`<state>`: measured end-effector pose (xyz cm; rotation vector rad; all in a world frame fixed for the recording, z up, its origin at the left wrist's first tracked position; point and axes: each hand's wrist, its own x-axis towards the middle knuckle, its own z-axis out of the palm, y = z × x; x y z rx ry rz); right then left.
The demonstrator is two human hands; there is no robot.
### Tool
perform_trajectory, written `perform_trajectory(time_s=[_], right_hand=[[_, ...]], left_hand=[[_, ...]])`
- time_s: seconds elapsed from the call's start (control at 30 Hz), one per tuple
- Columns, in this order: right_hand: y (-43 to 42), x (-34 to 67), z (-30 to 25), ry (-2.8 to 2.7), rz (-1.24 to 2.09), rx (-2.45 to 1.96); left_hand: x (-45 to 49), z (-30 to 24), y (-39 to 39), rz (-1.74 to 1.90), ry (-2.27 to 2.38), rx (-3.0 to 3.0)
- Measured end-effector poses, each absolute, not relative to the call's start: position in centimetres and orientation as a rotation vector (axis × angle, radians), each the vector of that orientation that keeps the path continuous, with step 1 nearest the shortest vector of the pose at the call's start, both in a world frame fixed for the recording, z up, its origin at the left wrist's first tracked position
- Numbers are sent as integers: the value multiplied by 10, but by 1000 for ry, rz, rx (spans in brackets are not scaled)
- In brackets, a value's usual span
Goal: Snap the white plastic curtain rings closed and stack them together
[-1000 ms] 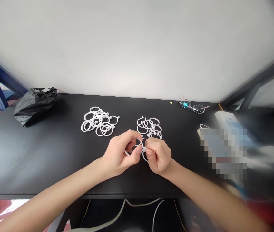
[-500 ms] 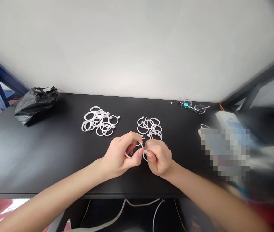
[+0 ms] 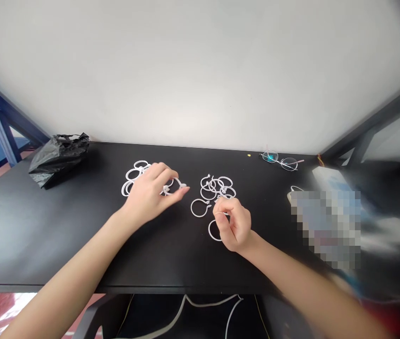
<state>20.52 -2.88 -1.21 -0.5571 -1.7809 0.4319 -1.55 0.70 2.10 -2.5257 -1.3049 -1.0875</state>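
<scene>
My left hand [image 3: 150, 192] reaches out over the left heap of white plastic rings [image 3: 133, 178] on the black table [image 3: 62, 235]. Its fingertips pinch one white ring [image 3: 176, 186] at the heap's right edge. My right hand [image 3: 232, 224] is curled in a pinch near the table's middle, closed on another white ring [image 3: 214, 231] that shows below its fingers. A single ring [image 3: 199, 207] lies flat between my hands. Just behind my right hand sits a second heap of rings [image 3: 218, 186].
A crumpled black plastic bag [image 3: 59, 153] sits at the back left. Eyeglasses [image 3: 282, 160] lie at the back right by the wall. A pixelated object [image 3: 327, 226] covers the right side. White cables [image 3: 186, 306] hang under the front edge.
My hands have come apart. The left hand has swung left and back to the left heap with one ring. One ring now lies on the table between my hands.
</scene>
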Motion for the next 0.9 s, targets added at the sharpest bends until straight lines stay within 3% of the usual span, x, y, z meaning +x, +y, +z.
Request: perform_trajectory(time_s=[0.13,0.5,0.77,0.9], right_hand=[[-26,208,-11,-1753,436,-572],[-24,209,-8,-1768,359,-668],[-23,210,-10,-1688,315,-706],[-22,211,-9,-1694,314,-711]], left_hand=[[-42,13,28,-772,-1346,-2516],[-52,-5,37,-560,-1486,-2622],[-18,0,14,-844,-1237,-2782],[8,-7,-6,-787,-1087,-3012]])
